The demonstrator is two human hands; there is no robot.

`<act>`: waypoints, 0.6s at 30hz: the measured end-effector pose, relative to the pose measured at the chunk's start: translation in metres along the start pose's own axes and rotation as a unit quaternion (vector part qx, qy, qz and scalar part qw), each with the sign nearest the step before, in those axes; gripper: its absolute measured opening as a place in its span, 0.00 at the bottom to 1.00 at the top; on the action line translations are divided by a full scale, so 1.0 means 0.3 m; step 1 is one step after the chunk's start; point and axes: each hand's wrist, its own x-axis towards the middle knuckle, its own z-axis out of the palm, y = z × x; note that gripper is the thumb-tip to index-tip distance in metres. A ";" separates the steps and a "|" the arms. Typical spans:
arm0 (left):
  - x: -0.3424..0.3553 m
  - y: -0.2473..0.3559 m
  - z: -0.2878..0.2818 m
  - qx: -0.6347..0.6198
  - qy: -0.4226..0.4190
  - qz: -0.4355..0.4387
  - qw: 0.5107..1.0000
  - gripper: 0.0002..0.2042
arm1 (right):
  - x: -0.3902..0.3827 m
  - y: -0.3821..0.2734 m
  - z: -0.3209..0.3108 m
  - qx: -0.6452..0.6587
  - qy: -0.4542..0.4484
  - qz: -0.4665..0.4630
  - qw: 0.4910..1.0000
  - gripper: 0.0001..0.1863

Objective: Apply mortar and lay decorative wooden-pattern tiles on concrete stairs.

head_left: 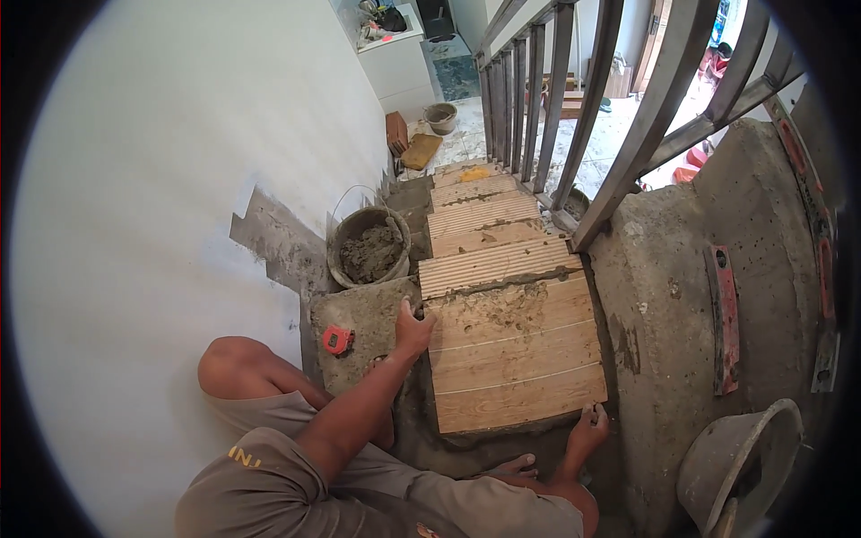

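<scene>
A wood-look stair tile (pixel 516 363) with pale lines across it lies on the step in front of me, its far part smeared with mortar. My left hand (pixel 413 330) is at its left edge near the far corner, thumb and fingers closed about the edge. At the near right corner, my right hand (pixel 587 434) has its fingers curled against the tile's edge. Just beyond lies a ribbed tile strip (pixel 498 265), with a dark mortar joint between the two. A red tape measure (pixel 337 340) rests on the rough concrete left of my left hand.
A bucket of mortar (pixel 369 251) stands by the white wall. Another bucket (pixel 749 471) tilts at the lower right. A red spirit level (pixel 724 318) leans on the rough concrete at right. Metal railing (pixel 619 134) borders the descending stairs; a sponge (pixel 421 151) lies below.
</scene>
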 end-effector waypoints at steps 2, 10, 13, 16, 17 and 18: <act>0.004 -0.007 0.003 -0.015 -0.007 -0.001 1.000 0.44 | -0.007 0.004 0.010 -0.013 -0.001 0.010 1.000 0.24; 0.038 -0.063 0.030 -0.074 0.018 0.012 0.997 0.43 | -0.031 -0.014 0.065 0.012 0.016 0.018 1.000 0.27; -0.006 -0.014 0.069 -0.186 -0.018 -0.015 0.982 0.39 | -0.022 0.004 0.038 -0.007 0.036 -0.013 0.999 0.28; -0.001 -0.004 0.017 -0.217 -0.022 -0.015 0.976 0.35 | -0.049 -0.047 0.064 -0.005 0.019 0.012 1.000 0.29; 0.005 -0.009 0.010 -0.215 -0.030 -0.011 0.976 0.35 | -0.054 -0.053 0.070 -0.009 0.022 0.003 1.000 0.29; 0.011 -0.015 0.005 -0.218 -0.028 -0.007 0.976 0.36 | -0.053 -0.060 0.071 -0.006 0.028 0.007 1.000 0.29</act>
